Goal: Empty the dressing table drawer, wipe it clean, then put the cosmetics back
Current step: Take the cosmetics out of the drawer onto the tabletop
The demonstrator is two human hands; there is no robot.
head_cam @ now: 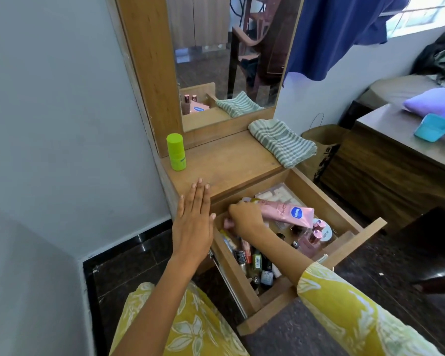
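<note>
**Drawer open, right hand lifting a pink tube**

The wooden dressing-table drawer [357, 222] stands pulled out at 5 o'clock from the wooden counter [224, 163], its front panel jutting into the dark floor space. It is crowded: small dark bottles [257, 263] along the left wall, pink-capped bottles [314, 237] toward 3 o'clock.

The right hand [244, 219] reaches in near the drawer's back-left corner, its grip curled around the pink squeeze tube with a blue oval label [288, 213], which lies tilted above the other items.

The left hand [193, 222] hovers flat, fingers straight and together, over the counter's front edge.

On the counter, a lime-green cylindrical stick [176, 152] stands at 10 o'clock; a folded grey-and-white striped cloth [283, 142] overhangs the right edge at 2 o'clock.
</note>
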